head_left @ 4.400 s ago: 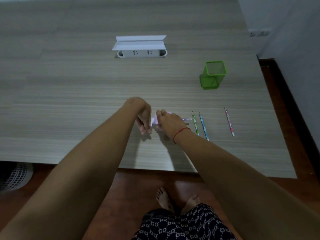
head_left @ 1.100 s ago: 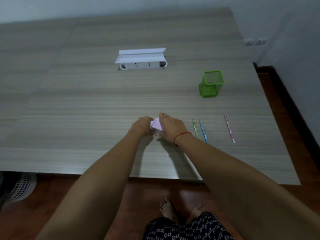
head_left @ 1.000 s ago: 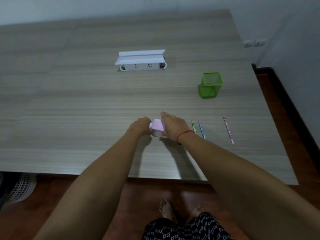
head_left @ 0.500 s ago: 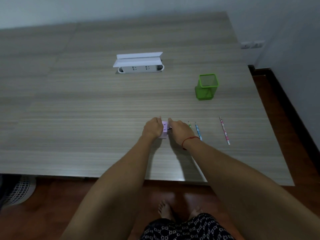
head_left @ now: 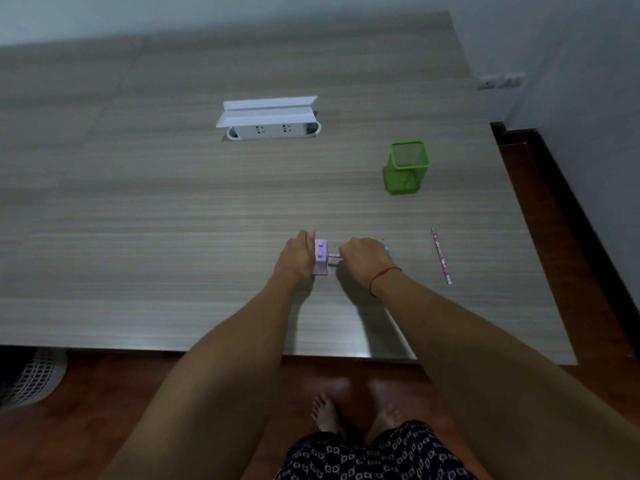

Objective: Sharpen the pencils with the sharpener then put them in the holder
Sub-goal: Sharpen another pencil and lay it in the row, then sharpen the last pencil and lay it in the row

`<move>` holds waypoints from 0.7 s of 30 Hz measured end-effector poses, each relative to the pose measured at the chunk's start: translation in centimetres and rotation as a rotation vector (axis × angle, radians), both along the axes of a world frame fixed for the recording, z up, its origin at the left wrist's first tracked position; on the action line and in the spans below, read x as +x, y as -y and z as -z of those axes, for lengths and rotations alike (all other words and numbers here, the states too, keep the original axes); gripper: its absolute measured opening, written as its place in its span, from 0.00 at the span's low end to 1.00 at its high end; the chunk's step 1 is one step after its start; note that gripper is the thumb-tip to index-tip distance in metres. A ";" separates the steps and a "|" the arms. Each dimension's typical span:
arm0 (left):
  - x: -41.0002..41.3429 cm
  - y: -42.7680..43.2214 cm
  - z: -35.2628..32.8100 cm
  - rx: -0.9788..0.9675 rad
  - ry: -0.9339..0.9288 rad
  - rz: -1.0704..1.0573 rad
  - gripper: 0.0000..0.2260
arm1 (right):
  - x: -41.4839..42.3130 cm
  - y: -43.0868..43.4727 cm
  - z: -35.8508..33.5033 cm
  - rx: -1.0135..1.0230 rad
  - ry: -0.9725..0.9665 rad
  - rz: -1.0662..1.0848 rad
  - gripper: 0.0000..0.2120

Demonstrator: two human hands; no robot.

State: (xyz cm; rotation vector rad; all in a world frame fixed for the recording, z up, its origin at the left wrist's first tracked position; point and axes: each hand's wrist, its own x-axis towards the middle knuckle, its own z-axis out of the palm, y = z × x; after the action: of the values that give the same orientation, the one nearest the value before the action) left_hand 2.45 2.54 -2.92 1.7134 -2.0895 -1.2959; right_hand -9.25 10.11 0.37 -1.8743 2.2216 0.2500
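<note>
Squarely between both hands stands a boxy lilac sharpener (head_left: 321, 255).

No legible text, labels, brands or numbers anywhere. Pink pencil (head_left: 441, 256) carries a printed pattern, too small to resolve. White power strip (head_left: 273, 130) shows only socket holes, no markings readable. Trousers (head_left: 374, 455) have a repeating white motif that reads as pattern, not letters.

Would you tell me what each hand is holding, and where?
Left hand grips the purple sharpener by its left side; right hand holds the pencil close to the sharpener.
</note>
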 end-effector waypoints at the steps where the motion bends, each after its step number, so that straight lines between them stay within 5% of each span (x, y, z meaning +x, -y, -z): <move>1: 0.0 0.1 0.0 -0.003 0.002 0.010 0.16 | -0.4 -0.4 0.0 0.014 0.002 0.009 0.14; 12: -1.5 -1.3 0.0 -0.057 -0.042 -0.044 0.17 | -6.9 -5.5 1.1 -0.038 0.254 0.522 0.13; 21: -4.1 -3.5 0.4 -0.193 0.008 0.016 0.18 | -8.2 -6.6 3.3 -0.091 0.360 0.738 0.10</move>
State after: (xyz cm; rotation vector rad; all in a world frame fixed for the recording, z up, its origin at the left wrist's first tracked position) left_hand -1.63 6.02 -3.37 1.6260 -2.1576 -1.0528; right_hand -17.43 16.68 -2.97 -0.9138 2.4841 -0.2941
